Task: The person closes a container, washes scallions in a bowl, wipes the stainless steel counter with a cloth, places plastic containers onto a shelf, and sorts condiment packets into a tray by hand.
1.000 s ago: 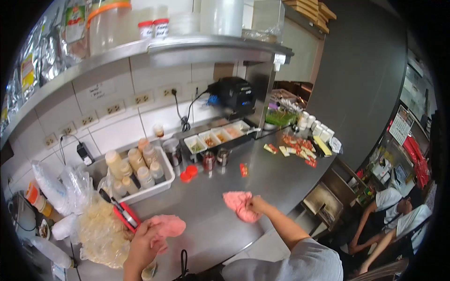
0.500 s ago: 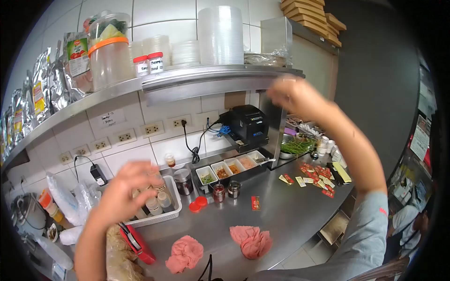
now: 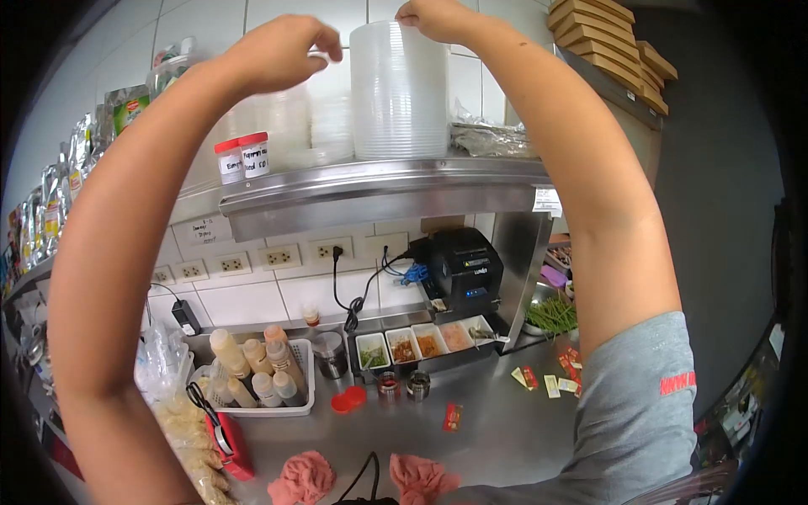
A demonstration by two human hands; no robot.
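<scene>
On the far shelf, above the steel counter, a tall stack of clear plastic containers stands upright near the middle. The person's right hand is at the top of this stack, fingertips at its far right rim, thumb and fingers close together; I cannot tell whether they have pinched one of the containers. The left hand is raised just left of the stack, apart from it, half open with loosely curled fingers and nothing visible in its hold. Left of the stack on the shelf are shorter clear plastic stacks and two red-lidded jars; just to its right lies a crumpled plastic-wrapped bundle. Below the shelf, a black printer sits right of centre, behind a row of small white tubs holding food. To the left, a white basket holds squeeze bottles. Two pink cloths lie bunched, well apart, at the counter's near side.
</scene>
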